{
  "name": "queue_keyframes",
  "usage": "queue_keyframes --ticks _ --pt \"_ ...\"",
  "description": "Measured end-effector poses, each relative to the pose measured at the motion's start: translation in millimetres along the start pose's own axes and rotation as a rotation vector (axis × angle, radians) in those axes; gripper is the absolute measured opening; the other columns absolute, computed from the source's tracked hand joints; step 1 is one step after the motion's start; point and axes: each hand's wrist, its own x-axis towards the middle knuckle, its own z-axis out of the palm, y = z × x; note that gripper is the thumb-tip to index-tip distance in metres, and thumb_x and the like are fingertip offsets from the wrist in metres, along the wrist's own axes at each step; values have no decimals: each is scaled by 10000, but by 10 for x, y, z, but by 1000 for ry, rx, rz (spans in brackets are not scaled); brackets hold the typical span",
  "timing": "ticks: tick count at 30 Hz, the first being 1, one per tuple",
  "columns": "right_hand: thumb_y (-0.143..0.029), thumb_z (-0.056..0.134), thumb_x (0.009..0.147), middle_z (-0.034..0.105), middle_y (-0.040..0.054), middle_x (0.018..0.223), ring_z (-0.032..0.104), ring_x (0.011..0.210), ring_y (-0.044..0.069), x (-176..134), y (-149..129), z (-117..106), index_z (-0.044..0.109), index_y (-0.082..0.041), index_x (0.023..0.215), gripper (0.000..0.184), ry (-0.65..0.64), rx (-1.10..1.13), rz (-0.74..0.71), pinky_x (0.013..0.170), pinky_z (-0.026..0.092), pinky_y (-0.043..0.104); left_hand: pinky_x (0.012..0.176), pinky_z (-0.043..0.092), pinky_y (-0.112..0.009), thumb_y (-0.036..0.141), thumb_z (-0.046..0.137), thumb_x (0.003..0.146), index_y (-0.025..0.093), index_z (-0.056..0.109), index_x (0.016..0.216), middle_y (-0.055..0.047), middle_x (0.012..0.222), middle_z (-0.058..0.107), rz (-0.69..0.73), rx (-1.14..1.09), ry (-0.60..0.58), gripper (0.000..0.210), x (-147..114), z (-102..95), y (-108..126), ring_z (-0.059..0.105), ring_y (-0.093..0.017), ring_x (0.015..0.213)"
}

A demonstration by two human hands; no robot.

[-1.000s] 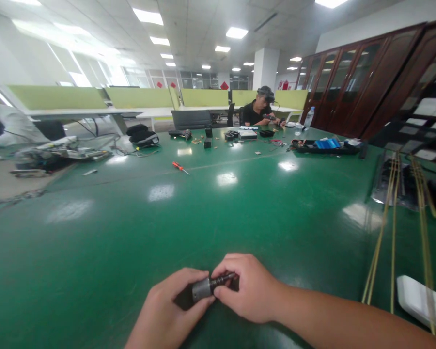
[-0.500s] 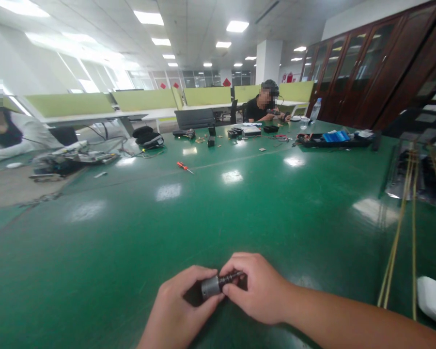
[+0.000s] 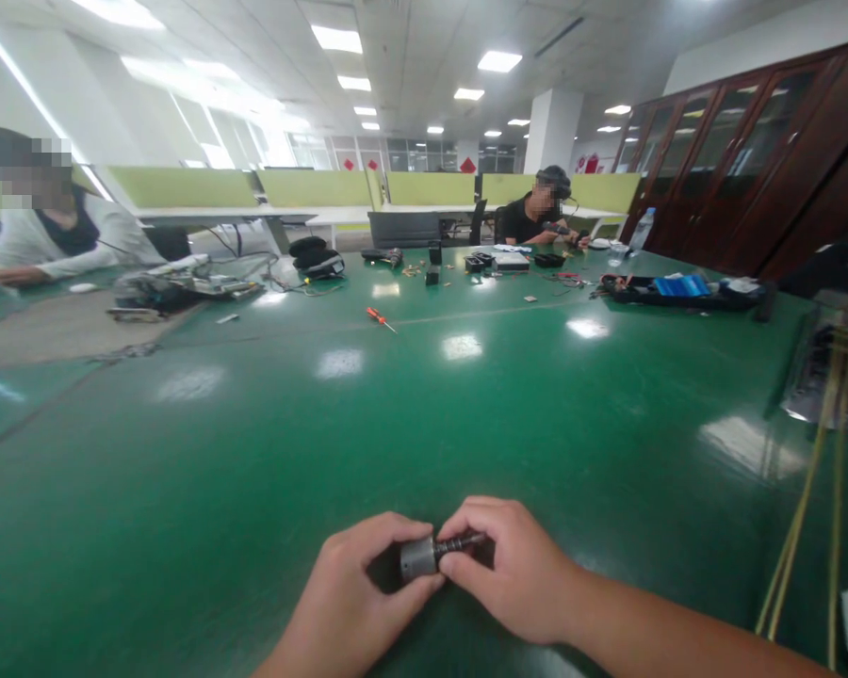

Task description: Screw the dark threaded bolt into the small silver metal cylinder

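Low in the head view, both hands hold a dark grey metal cylinder (image 3: pixel 418 559) with a thin, ridged shaft (image 3: pixel 458 543) coming out of its right end. It lies nearly level, its shaft pointing right and slightly up. My left hand (image 3: pixel 357 589) is closed around the cylinder, thumb below and index finger above. With thumb and index finger, my right hand (image 3: pixel 515 570) pinches the shaft close to the cylinder's end. Its curled fingers hide part of the shaft's far side. I cannot make out the part's exact kind.
An orange-handled screwdriver (image 3: pixel 380 319) lies on the green table (image 3: pixel 289 433). Black cases, a parts tray (image 3: pixel 678 294) and a water bottle (image 3: pixel 642 231) are farther back. Yellowish cords (image 3: pixel 809 490) hang at right. Two people sit across and at left.
The whole view has shifted, so the scene appears farther right. Both hands keep their hold on the cylinder and shaft, with little change in finger position.
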Motion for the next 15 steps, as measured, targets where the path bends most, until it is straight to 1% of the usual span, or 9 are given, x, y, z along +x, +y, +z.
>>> queue_keyframes --ticks 4,7,15 --pt "-192 674 795 689 -5 822 630 772 142 -9 -24 -18 713 -200 899 112 -12 -11 7 716 428 250 705 542 -204 241 781 713 281 720 925 38 847 731 -34 0 -20 223 -2 -7 -3 701 -157 765" --pt "-179 668 794 691 -5 827 632 784 143 -9 -40 -29 708 -199 885 102 -9 -9 -11 723 429 247 723 543 -213 259 780 730 282 718 937 34 865 733 -41 -7 -40 218 -1 -11 -19 701 -163 784" --pt "-188 671 787 696 -9 815 632 777 146 4 -43 -15 691 -198 857 73 -2 8 3 719 424 246 724 525 -196 286 772 763 294 706 953 54 869 729 -44 -14 -57 201 -16 -25 -35 695 -140 786"
